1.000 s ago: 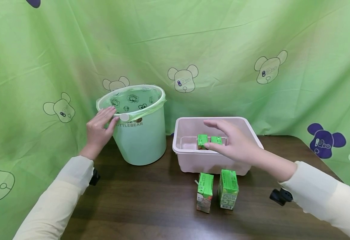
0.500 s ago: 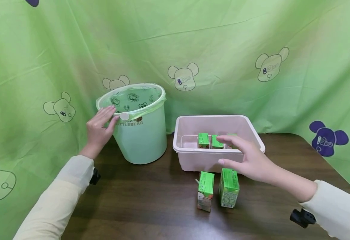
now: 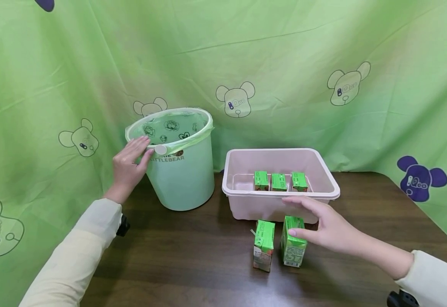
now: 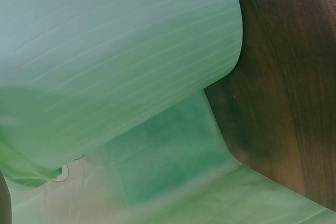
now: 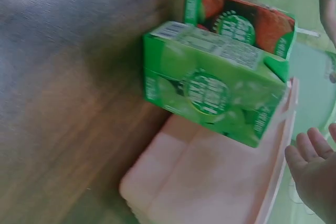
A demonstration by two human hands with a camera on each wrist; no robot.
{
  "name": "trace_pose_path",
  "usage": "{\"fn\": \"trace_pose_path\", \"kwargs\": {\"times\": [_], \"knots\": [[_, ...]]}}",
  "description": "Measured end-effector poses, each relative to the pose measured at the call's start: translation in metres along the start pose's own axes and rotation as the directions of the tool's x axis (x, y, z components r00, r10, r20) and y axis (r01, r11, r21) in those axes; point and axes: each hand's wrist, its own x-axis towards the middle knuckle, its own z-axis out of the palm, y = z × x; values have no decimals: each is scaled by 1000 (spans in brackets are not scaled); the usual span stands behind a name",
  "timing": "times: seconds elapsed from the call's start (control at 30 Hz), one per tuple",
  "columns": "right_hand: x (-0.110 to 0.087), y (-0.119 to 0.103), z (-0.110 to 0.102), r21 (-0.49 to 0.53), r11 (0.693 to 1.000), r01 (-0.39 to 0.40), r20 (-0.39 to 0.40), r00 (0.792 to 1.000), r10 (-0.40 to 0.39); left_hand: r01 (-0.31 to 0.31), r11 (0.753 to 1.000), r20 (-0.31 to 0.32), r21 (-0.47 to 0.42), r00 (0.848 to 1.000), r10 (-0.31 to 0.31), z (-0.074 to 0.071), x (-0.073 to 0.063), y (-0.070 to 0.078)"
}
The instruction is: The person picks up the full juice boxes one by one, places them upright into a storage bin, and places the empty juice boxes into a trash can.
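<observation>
My left hand (image 3: 128, 164) rests at the near left rim of the mint-green bin (image 3: 183, 183), fingers straight and thumb spread beside the round white knob (image 3: 160, 149). In the left wrist view, the bin wall (image 4: 121, 51) fills much of the picture. My right hand (image 3: 328, 226) hovers with fingers extended and thumb apart, holding nothing. Its thumb overlaps the top of the right-hand green juice box (image 3: 294, 245) in the head view. To its left stands another juice box (image 3: 263, 245) with red fruit on its side (image 5: 236, 27) and a straw at its edge.
Behind the two boxes stands a pale pink basin (image 3: 281, 204), with three green-topped juice boxes (image 3: 278, 182) in a row inside. A green bag with printed figures lines the bin. The dark wooden table (image 3: 177, 264) meets a green curtain (image 3: 284, 76) printed with bear heads.
My right hand has moved from over the pink basin right and down toward the right-hand juice box, uncovering the third box inside. My left hand stays at the bin rim.
</observation>
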Motion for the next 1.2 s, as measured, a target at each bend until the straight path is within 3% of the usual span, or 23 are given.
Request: {"fn": "trace_pose_path", "kwargs": {"times": [0.2,0.8,1.2], "knots": [[-9,8,5,2,999,-48,34,998,48,2,1000,0,3,1000,-2,0,0,-1],[-23,30,19,-23,996,-88,75,993,89,0,1000,-3,-4,1000,0,1,-2,-1],[-27,39,25,-62,997,-48,56,997,51,-2,1000,-2,6,1000,2,1,-2,-1]]}}
